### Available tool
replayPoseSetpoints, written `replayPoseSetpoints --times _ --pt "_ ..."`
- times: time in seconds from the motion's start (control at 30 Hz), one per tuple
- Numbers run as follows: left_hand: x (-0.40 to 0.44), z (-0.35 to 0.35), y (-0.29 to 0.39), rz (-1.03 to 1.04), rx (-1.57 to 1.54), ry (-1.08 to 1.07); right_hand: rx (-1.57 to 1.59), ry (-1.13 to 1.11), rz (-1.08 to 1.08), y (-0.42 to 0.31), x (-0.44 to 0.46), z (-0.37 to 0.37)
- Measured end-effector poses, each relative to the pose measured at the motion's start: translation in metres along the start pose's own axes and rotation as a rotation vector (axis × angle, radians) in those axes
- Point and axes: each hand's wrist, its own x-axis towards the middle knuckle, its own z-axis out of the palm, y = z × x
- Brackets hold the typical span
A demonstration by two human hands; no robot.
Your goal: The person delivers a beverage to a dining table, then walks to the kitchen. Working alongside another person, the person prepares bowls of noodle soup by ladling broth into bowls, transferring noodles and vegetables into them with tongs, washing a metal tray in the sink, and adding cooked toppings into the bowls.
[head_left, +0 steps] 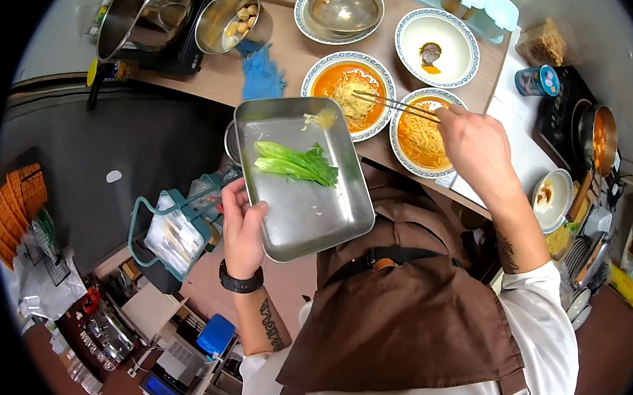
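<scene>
My left hand (241, 225) grips the left edge of a metal tray (304, 224), thumb over the rim. Green leafy vegetable (296, 162) lies in the tray, with a few pale shreds near its far right corner. My right hand (474, 142) is closed around metal chopsticks (402, 106). Their tips reach over the noodles (353, 96) in a patterned bowl (310, 73) of orange soup. Beneath the chopsticks and beside my right hand is a second bowl (404, 155) of noodles in orange soup.
Behind stand a bowl with dark and orange sauce (453, 45), a strainer (346, 10) over another bowl, a metal bowl of round pale pieces (209, 29) and a blue cloth (262, 73). A pan (606, 140) sits on a cooker at right; a large pot (125, 27) is at left.
</scene>
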Motion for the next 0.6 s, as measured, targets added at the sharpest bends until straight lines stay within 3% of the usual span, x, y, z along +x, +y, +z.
replayPoseSetpoints --times 0.2,0.43,0.6 --pt "0.0 -0.016 -0.025 0.051 -0.18 0.102 -0.007 -0.022 -0.045 0.008 0.028 0.057" --pt "0.003 -0.027 -0.062 0.08 -0.365 0.223 -0.074 -0.066 0.036 -0.003 0.024 0.028" --pt "0.009 -0.031 -0.082 0.082 -0.394 0.202 -0.065 -0.033 -0.019 -0.013 0.034 0.055"
